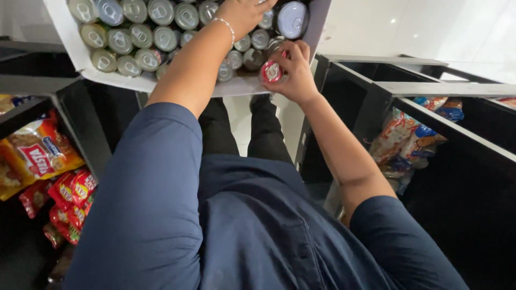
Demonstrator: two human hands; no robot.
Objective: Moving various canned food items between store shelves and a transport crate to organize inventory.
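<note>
my right hand (pixel 293 72) is clamped on a red-topped can (pixel 272 71), fingers wrapped round its side, top facing up at me. the can sits at the near edge of the white cardboard tray (pixel 72 51), toward its right corner, touching the silver-topped cans (pixel 145 37) packed in rows there. my left hand (pixel 244 13) reaches further in, over the cans near the tray's right side — palm down, fingers running past the top of the view, so i cannot tell whether it grips anything. a beaded bracelet (pixel 228 27) is on that wrist. one larger can (pixel 292 20) with a pale lid stands in the tray's far right corner, just beside the left hand. outside the tray: black shelving on both sides — red and orange snack bags (pixel 51 172) on the left, more mixed bags (pixel 411 142) on the right.
</note>
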